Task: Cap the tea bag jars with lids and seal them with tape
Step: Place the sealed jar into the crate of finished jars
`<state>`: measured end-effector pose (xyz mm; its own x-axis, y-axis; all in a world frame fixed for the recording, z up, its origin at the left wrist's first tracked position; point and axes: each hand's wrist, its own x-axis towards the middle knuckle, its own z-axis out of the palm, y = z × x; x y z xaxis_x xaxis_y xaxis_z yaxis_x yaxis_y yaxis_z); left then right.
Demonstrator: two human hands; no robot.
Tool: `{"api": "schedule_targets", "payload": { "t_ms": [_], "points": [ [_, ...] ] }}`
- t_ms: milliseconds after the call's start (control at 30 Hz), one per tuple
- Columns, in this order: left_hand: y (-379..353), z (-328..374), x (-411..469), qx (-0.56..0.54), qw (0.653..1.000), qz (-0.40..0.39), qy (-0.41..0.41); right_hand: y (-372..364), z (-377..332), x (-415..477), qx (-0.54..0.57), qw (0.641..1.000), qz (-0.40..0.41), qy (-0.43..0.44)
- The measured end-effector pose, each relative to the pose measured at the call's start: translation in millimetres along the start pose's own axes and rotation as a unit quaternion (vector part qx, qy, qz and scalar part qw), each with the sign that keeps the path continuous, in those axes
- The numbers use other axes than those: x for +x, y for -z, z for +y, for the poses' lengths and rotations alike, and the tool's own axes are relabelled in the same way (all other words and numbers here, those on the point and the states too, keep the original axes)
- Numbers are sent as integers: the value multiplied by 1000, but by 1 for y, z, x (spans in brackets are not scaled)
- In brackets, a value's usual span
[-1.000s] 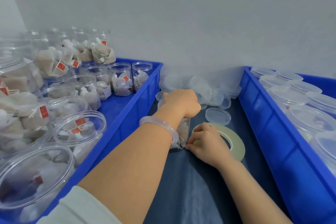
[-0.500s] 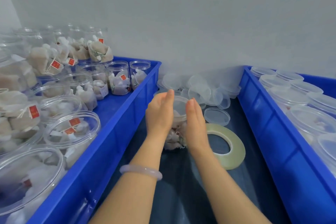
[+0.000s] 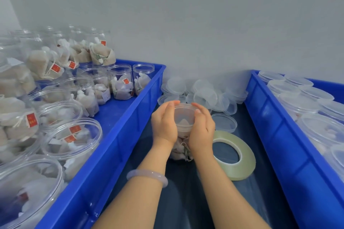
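A clear jar of tea bags stands on the dark table between two blue crates, with a clear lid on its mouth. My left hand and my right hand wrap around its upper part from either side, fingers curled over the lid's rim. A roll of pale clear tape lies flat just right of the jar, close to my right wrist. A single loose lid lies beyond the tape. A heap of clear lids sits against the wall.
The left blue crate holds several open jars of tea bags. The right blue crate holds several lidded jars. A grey wall closes the back. A narrow strip of dark table runs between the crates.
One second ago my left hand pressed on the jar's top and my right hand touched its base. Both hands then moved to the jar's sides and now curl around the lid.
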<state>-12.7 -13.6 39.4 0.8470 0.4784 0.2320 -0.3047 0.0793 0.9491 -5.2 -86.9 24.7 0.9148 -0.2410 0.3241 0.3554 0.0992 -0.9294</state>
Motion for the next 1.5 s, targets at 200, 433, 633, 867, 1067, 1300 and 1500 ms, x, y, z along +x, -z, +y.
{"api": "schedule_targets", "payload": {
  "t_ms": [200,433,633,867,1067,1300,1500],
  "points": [
    [-15,24,-11,4,1000,6,-16,13,-33,-1,-57,998,21,32],
    [-111,128,-29,-115,981,-77,-133,72,-158,44,-70,971,128,188],
    [-214,150,-72,-112,951,-268,-108,185,-209,62,-162,926,199,276],
    [-257,76,-115,115,902,-410,-72,291,-158,64,-467,853,192,131],
    [-262,45,-115,361,808,-437,-161,317,-118,73,-469,876,104,-37],
    [-246,54,-115,385,783,-439,-214,312,-108,74,-531,840,68,-86],
    [-190,79,-69,426,779,-389,-246,248,-145,85,-656,754,2,25]
  ]
}}
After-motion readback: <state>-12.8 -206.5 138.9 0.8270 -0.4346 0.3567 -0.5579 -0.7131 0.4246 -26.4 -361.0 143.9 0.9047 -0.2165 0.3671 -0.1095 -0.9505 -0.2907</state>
